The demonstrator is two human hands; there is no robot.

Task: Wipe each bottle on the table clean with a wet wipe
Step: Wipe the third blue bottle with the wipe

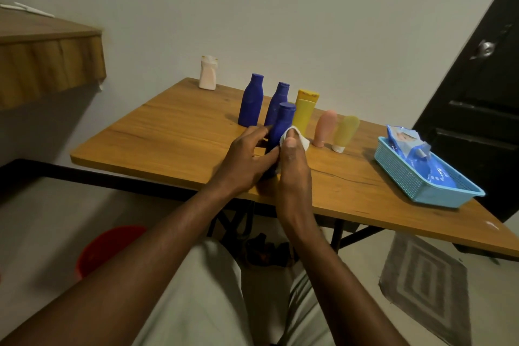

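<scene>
left grip (247,157): curled round the lower body of small blue bottle (283,123), just inside the near edge of the counter (174,132). The base is hidden, so can't tell if it rests on the counter.
right grip (295,168): pinching wet wipe (295,136), thumb on top, pressing it on the bottle's right side below the shoulder.
step: looks like mid-wipe on this one bottle, body being rubbed, cap not covered by the wipe.
next move: likely needs the left grip to turn the bottle so the other faces and cap meet the wipe. Then set it down apart from the row and take another.
row behind: two tall blue bottles (251,101), yellow tube (304,112), pink tube (324,128) and pale green tube (345,132) on its white cap. All upright, mid-counter, running toward the right edge. Can't tell which are already wiped.
blue basket (415,180): at the right edge, wipes pack (407,143) inside.
white bottle (208,73): far-left corner, alone, well apart from the row.
</scene>
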